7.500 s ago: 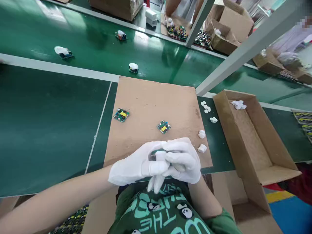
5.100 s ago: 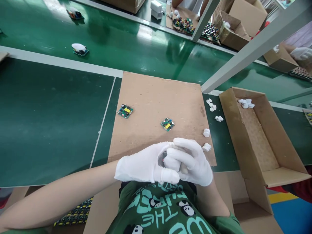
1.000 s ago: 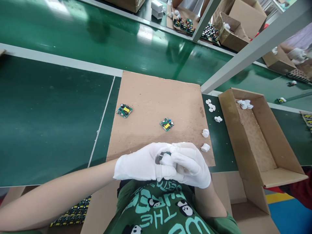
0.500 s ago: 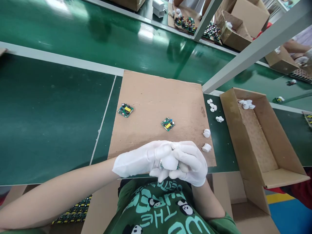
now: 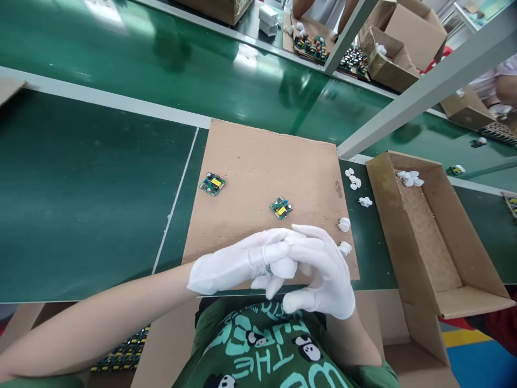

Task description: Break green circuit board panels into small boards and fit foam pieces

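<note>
a small white cap is pinched between both gloved hands at about 6 o'clock of the cardboard sheet. it's held in the curled fingers of the left hand, while the right hand is half open with fingers spread against it. a green circuit board is seen at 12 o'clock of the hands, another at 10 o'clock. loose white caps are lying at 2 o'clock, beside a cardboard box on the green surface.

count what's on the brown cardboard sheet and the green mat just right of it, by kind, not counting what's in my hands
Green circuit boards on the cardboard sheet: 2
White plastic caps: 3
Small white discs: about 5
Total: about 10
</note>
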### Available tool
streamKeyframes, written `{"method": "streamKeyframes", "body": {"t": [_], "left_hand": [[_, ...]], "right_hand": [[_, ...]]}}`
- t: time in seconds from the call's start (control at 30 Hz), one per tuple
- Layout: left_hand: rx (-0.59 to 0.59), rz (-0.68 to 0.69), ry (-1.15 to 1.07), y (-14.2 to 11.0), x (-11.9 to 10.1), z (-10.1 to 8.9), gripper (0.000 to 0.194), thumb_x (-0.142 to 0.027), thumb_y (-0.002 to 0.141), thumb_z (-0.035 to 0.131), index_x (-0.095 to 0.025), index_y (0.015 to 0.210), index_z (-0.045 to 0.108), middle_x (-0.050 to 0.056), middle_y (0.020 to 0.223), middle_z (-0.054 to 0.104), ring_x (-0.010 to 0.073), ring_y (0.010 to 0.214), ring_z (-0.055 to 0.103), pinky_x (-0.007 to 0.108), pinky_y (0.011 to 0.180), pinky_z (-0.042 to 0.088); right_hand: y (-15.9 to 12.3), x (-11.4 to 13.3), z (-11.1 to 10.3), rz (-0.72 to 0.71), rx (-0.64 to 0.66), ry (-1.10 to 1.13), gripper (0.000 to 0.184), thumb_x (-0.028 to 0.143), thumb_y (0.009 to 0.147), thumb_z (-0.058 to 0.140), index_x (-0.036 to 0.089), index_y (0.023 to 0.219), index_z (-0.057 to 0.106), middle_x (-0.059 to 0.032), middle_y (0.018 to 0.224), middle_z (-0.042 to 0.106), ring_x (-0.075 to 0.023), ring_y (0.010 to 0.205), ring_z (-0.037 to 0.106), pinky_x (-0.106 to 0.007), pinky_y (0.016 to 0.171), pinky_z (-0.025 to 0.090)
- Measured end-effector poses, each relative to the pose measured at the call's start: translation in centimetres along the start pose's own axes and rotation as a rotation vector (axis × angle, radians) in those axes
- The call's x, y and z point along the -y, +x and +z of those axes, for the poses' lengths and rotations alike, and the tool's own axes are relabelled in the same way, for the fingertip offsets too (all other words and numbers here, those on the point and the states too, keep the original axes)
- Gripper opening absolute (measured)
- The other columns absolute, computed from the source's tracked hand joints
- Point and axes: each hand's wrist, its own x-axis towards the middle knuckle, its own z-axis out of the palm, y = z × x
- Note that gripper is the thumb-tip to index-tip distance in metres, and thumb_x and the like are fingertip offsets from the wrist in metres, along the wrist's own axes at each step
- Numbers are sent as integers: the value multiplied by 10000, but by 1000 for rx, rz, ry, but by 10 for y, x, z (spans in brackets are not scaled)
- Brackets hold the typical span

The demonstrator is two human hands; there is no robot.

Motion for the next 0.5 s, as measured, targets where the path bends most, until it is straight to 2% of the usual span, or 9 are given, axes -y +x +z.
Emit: {"method": "streamKeyframes", "body": {"t": [0.07,0.17,0.23,0.3,0.37,0.47,0.5], "left_hand": [[-67,13,1,-1,1,-1,370,-525,925,460,-162,978,513,-17,638,495,101,509,387,256,495,318],[-134,33,107,-2,0,-1,306,-458,958,436,-160,938,502,-23,641,487,91,520,353,256,512,313],[-128,38,130,-3,-2,-1,290,-448,963,428,-167,961,499,-31,633,480,92,515,349,254,500,301],[-116,51,137,-4,-2,-1,295,-457,956,438,-178,1031,502,-27,678,486,101,536,390,257,503,316],[-129,52,171,-4,0,-2,308,-459,955,430,-196,1093,510,-20,727,490,112,576,421,263,529,341],[-199,47,244,-4,6,-5,290,-412,947,436,-199,1108,550,-17,736,487,123,619,436,269,570,365],[-238,66,274,-3,7,-7,282,-393,933,454,-191,1090,573,-15,731,493,126,623,445,271,577,375]], "right_hand": [[4,2,-2,48,24,-55,401,476,816,680,227,1114,581,-52,979,694,-259,1062,632,-469,918,531],[7,2,-3,103,48,-123,246,271,809,703,246,1036,610,-23,979,703,-250,1114,605,-439,922,518],[9,1,-5,94,94,-113,274,301,803,708,245,1051,606,-25,1013,703,-253,1125,599,-450,945,501],[12,0,-7,77,138,-70,373,437,792,704,232,1083,593,-41,1047,696,-263,1117,603,-475,965,490],[15,0,-8,82,134,-61,403,482,784,696,230,1078,584,-45,1045,692,-262,1108,608,-473,955,497],[17,0,-3,71,104,-145,234,270,825,671,255,1038,577,-14,998,692,-235,1114,603,-428,925,511],[17,0,0,53,98,-183,227,212,831,654,260,1039,576,-10,998,691,-229,1120,597,-417,920,509]]}}
